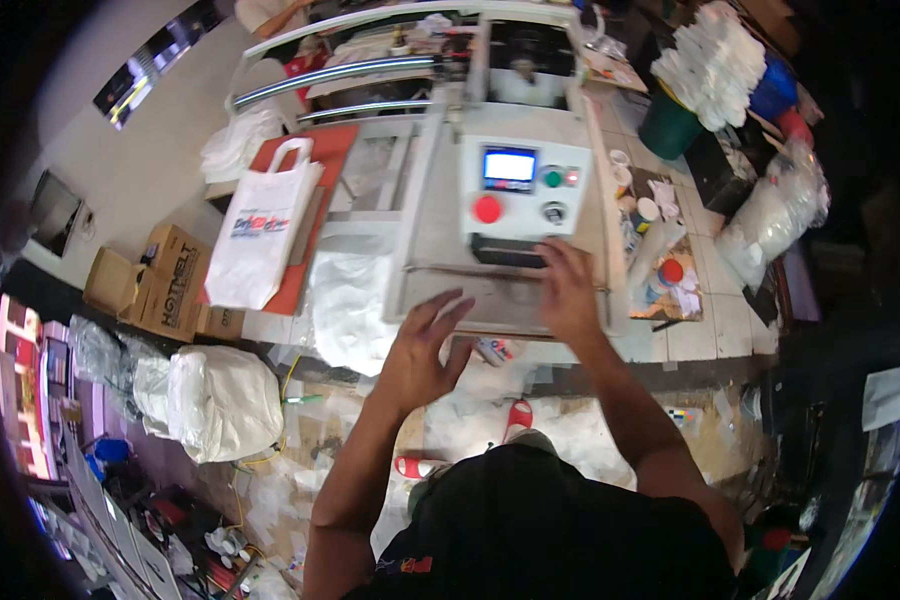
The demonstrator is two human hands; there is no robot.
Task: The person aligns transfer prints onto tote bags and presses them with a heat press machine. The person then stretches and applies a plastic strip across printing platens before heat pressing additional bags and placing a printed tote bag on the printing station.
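Observation:
My right hand (570, 292) reaches over the front of a white machine, its fingertips at the right end of a black handle (506, 250). Those fingers look stretched out, a little blurred, and do not appear wrapped round the handle. Above the handle sits a white control panel (520, 205) with a lit screen (509, 165), a red button (487, 209), a green button (553, 176) and a black knob (554, 212). My left hand (428, 350) hovers near the machine's front left edge, fingers apart and holding nothing. Beneath that edge, a printed white item (495, 350) peeks out.
Left of the machine, a printed white bag (262, 235) lies on an orange-red board (332, 150), beside stacked white bags (353, 300). Cardboard boxes (175, 280) and a full white sack (225, 400) stand farther left. Bottles and a red-capped container (667, 275) crowd the right side.

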